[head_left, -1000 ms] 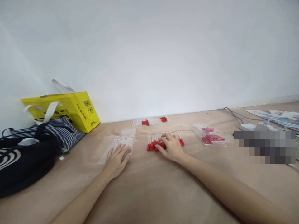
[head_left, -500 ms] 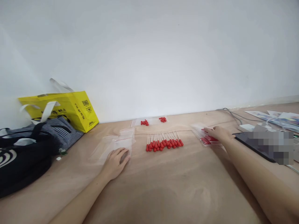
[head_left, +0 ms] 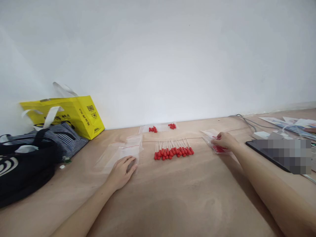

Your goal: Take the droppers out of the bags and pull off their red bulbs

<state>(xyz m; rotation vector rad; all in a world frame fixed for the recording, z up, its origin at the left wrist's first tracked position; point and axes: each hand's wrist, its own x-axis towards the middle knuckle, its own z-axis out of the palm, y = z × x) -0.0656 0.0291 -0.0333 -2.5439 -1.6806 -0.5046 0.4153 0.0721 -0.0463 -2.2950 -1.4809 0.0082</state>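
Work in hand looks like sorting through the red-filled bag [head_left: 219, 151] at the right of the surface [head_left: 177, 194]; the right hand [head_left: 225, 141] bends its fingers over it, though whether they grip anything I cannot tell. The left hand [head_left: 121, 172] rests loosely uncurled on flat clear bags [head_left: 130, 151], left of the red-headed sticks [head_left: 171, 152]. The next move probably calls for a light pinch on thin plastic.

My bare left hand [head_left: 122, 172] toward seven o'clock, slender fingers [head_left: 127, 159], uncovered left forearm [head_left: 91, 204] with one tiny dark spot [head_left: 102, 193], my bare right hand [head_left: 225, 141] past three o'clock, uncovered right forearm [head_left: 261, 179] toward four o'clock, tapering to a slim wrist [head_left: 236, 148]
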